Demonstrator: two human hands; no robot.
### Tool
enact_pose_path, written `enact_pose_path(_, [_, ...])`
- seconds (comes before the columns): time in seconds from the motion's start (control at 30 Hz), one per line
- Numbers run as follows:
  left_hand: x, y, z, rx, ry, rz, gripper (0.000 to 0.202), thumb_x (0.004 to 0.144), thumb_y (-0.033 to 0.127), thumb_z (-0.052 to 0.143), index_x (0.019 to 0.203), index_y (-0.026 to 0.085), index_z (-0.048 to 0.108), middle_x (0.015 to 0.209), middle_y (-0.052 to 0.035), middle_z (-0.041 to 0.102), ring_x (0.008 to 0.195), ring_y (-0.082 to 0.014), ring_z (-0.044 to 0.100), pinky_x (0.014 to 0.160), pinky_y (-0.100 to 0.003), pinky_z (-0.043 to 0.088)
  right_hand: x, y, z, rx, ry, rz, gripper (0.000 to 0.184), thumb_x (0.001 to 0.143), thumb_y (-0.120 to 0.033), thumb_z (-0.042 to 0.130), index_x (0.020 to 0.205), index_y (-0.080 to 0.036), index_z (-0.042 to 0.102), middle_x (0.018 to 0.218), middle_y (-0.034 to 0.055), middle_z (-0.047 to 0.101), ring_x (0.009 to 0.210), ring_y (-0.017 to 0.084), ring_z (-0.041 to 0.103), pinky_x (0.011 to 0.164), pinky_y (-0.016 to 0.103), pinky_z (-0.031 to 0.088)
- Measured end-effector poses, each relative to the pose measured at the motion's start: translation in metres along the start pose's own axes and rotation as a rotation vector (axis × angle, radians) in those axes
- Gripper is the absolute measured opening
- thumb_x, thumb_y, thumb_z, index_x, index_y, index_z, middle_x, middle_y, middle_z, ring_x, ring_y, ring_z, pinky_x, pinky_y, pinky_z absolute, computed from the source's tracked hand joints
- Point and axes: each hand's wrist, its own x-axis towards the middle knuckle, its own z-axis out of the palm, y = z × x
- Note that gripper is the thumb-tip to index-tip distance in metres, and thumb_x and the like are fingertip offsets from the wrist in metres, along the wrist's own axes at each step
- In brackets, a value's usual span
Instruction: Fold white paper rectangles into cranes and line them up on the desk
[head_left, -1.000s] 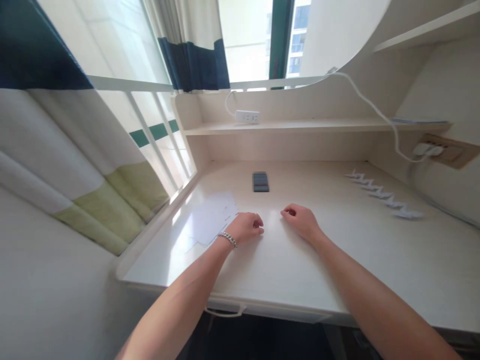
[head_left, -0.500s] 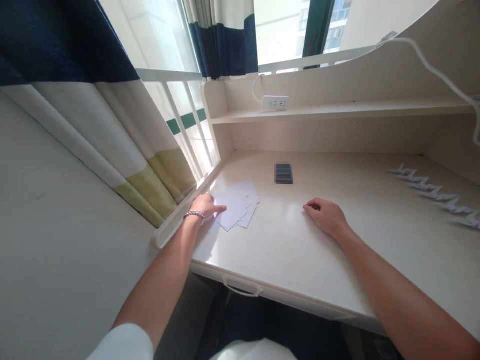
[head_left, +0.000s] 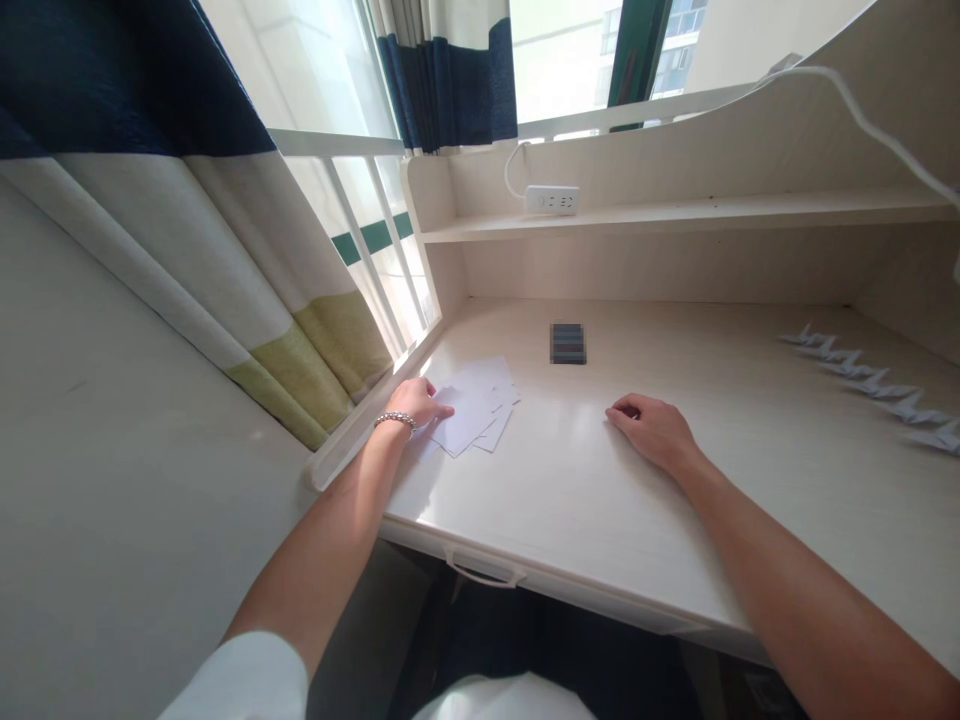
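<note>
My left hand, with a silver bracelet at the wrist, lies at the left side of the pale desk. Its fingers are closed on the left edge of a loose pile of white paper sheets. My right hand rests on the desk's middle with its fingers curled under, and nothing shows in it. A dark phone lies flat on the desk beyond both hands.
A row of folded white paper cranes runs along the desk's right side. A white power strip sits on the shelf above. A railing and striped curtains close off the left. A drawer handle hangs under the front edge.
My left hand has moved from the desk's middle out to the left and taken hold of the paper sheets. My right hand has stayed where it was. My view has turned left.
</note>
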Motion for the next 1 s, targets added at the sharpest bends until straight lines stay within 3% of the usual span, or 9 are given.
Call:
enact_pose_path(0.1, [-0.006,0.001,0.0,-0.001,0.036,0.019,0.052,0.058,0.051,0.078,0.094,0.017,0.062,0.103,-0.0113,0.066,0.091,-0.0248,0.061,0.074,-0.032,0.046,0.0,0.0,0.0,-0.006,0.002,-0.004,0.022,0.081,-0.039,0.054,0.082,-0.024,0.07,0.088,0.0026,0.073,0.079,0.021,0.062,0.068,0.031,0.04])
enact_pose_path(0.23, [-0.013,0.005,0.001,-0.012,0.133,-0.009,0.068,0.054,0.049,0.081,0.109,0.017,0.058,0.111,-0.0134,0.062,0.095,-0.0255,0.061,0.076,-0.033,0.047,0.0,0.0,0.0,0.0,-0.001,-0.008,0.022,0.081,-0.039,0.054,0.082,-0.023,0.07,0.088,0.0028,0.073,0.078,0.021,0.062,0.068,0.031,0.04])
enact_pose_path(0.43, [-0.014,0.004,0.001,-0.038,0.011,0.078,0.04,0.068,0.045,0.073,0.094,0.016,0.066,0.097,-0.0093,0.068,0.088,-0.0227,0.061,0.075,-0.031,0.043,-0.001,-0.001,-0.001,-0.009,-0.003,-0.014,0.022,0.081,-0.039,0.053,0.082,-0.024,0.07,0.088,0.003,0.073,0.079,0.021,0.062,0.068,0.031,0.04])
enact_pose_path(0.7, [-0.005,0.006,-0.001,-0.056,-0.068,0.016,0.033,0.063,0.042,0.075,0.081,0.016,0.066,0.076,-0.0042,0.066,0.071,-0.019,0.056,0.064,-0.03,0.038,0.0,0.001,0.001,-0.008,0.01,-0.039,0.022,0.081,-0.038,0.054,0.082,-0.023,0.071,0.087,0.0035,0.073,0.077,0.02,0.062,0.068,0.031,0.04])
enact_pose_path(1.0, [-0.013,0.01,-0.004,-0.156,-0.019,-0.016,0.037,0.06,0.036,0.077,0.09,0.015,0.067,0.081,-0.0046,0.067,0.078,-0.0197,0.057,0.068,-0.029,0.041,0.0,0.0,-0.001,-0.002,-0.009,-0.022,0.022,0.082,-0.038,0.054,0.083,-0.024,0.07,0.089,0.0027,0.073,0.08,0.021,0.062,0.07,0.031,0.04])
